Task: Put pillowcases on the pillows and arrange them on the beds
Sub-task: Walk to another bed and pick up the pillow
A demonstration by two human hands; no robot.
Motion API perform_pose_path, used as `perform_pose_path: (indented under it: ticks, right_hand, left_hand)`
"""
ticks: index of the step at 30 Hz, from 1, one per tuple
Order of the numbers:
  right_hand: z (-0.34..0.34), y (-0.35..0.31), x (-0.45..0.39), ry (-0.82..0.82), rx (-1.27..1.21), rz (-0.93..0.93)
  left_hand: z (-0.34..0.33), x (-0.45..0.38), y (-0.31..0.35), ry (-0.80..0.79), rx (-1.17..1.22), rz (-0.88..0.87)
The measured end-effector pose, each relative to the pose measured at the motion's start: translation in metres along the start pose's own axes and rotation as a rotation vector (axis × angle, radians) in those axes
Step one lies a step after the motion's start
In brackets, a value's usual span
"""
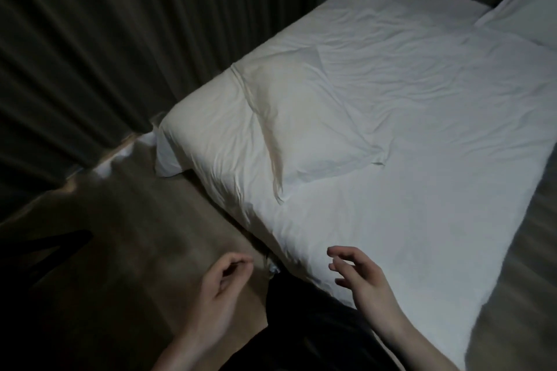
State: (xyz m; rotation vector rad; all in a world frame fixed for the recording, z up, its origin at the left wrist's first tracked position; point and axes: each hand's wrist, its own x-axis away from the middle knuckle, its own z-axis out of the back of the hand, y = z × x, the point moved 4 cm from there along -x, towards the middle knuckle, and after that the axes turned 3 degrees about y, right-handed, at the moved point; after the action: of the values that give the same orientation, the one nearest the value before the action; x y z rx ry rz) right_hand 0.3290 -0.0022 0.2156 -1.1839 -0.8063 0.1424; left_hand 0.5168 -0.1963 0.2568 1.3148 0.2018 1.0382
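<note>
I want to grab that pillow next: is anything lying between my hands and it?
Nothing visible does. Both the left hand and the right hand are empty, and only bare white sheet of the bed lies between them and the pillow.

The pillow [265, 135] wears a matt white cloth pillowcase, finely creased; the bed sheet [422, 159] is the same soft, wrinkled white fabric. The curtain [90, 39] is heavy, dull, dark cloth hanging in deep pleats. The floor [135, 220] looks like smooth brown wood with a faint sheen
</note>
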Motion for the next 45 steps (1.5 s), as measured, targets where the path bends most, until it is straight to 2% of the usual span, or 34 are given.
perform_pose_path:
  ticks: [8,12,19,28,32,37,42,45]
  right_hand:
    - [-0.082,-0.07,-0.124,-0.076,-0.012,-0.026]
    - [-0.097,-0.103,-0.175,-0.027,-0.047,-0.055]
    - [-0.118,-0.103,-0.231,0.204,-0.145,-0.197]
    - [-0.18,-0.104,-0.305,0.488,-0.189,-0.391]
    - [-0.186,-0.09,-0.349,0.571,-0.201,-0.444]
    - [-0.186,-0.035,-0.401,0.67,-0.279,-0.64]
    - [-0.167,0.005,-0.454,0.778,-0.331,-0.763]
    - [-0.151,0.026,-0.477,0.81,-0.461,-0.853]
  left_hand:
    - [0.065,-0.138,0.061,0.08,-0.115,-0.115]
    - [0.086,-0.204,0.094,0.063,-0.126,-0.16]
    - [0.101,-0.328,0.115,-0.139,-0.175,-0.123]
    - [0.131,-0.494,0.139,-0.397,-0.282,-0.121]
    - [0.12,-0.557,0.134,-0.502,-0.394,-0.047]
    - [0.077,-0.603,0.131,-0.612,-0.501,0.002]
    - [0.03,-0.629,0.116,-0.595,-0.527,0.047]
    - [0.009,-0.629,0.102,-0.61,-0.554,0.084]
